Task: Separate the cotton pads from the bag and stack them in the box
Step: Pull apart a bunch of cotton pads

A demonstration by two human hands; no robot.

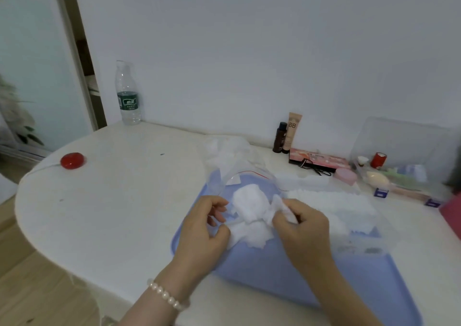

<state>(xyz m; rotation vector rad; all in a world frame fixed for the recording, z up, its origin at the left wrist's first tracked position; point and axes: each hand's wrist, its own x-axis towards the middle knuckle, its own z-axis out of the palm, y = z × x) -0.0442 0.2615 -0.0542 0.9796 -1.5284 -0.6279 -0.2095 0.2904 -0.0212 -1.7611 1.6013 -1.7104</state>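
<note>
Both hands' fingers (287,209) pinching cotton pads (249,211)

White fluffy cotton pads (249,211). Pale lilac-blue flat plastic tray (274,270). Clear plastic zip bag (239,168) with a thin red seal line. White rounded tabletop (119,201). Glossy red round button (72,160). Clear plastic water bottle (127,93), dark green label. Beige cosmetic tube (292,131) lettered "BB". Dark brown small bottle (280,137). Pearl-white bead bracelet (166,295).
</note>
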